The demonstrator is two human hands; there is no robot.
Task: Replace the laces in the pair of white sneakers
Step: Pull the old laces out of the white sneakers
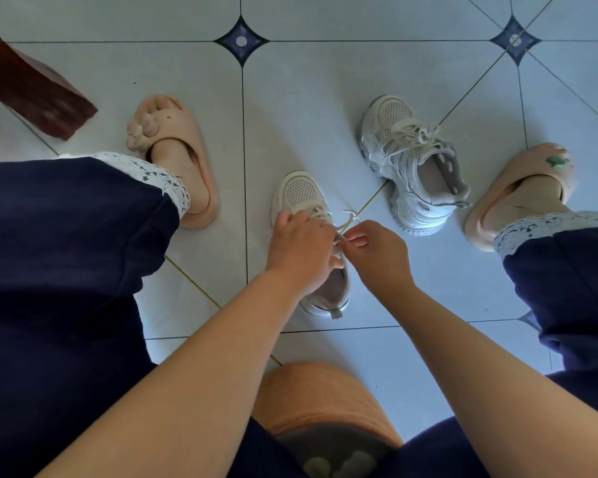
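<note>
Two small white sneakers stand on the tiled floor. The near sneaker (299, 193) points away from me, and my hands cover most of it. My left hand (299, 250) lies over its tongue with fingers curled on the cream lace (347, 219). My right hand (375, 250) pinches the same lace just to the right, where a small loop shows above my fingers. The second sneaker (415, 163) stands farther right, its lace tied in a bow, and neither hand touches it.
My feet in peach slippers flank the shoes, the left slipper (183, 160) and the right slipper (518, 198). Dark blue trouser legs fill both sides. A brown wooden furniture leg (35, 94) stands at the far left. White floor tiles (325, 98) lie beyond the shoes.
</note>
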